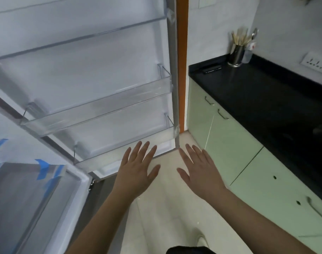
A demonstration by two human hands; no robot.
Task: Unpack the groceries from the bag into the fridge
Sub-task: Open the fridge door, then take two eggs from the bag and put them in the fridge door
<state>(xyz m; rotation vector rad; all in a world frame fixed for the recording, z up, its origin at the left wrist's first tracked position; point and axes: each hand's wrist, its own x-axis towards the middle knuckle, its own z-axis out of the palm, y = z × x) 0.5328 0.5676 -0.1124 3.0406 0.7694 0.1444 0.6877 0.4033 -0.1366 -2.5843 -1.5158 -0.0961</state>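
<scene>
Both hands, left [136,173] and right [198,171], spread flat, holding nothing, before the fridge door [94,74]; utensil cup [236,55] on bench [266,92].

1. The left hand [136,171] and the right hand [198,169] are held out flat, palms down, fingers straight and spread, holding nothing.
2. The fridge door [79,70] stands open, with clear door bins [101,110] one above another.
3. Blue tape [44,169] sits on a fridge drawer [24,198] at lower left.
4. To the right, a black countertop [262,92] tops pale green cabinets [229,143].
5. A metal utensil holder [236,55] stands at the counter's far end.
</scene>
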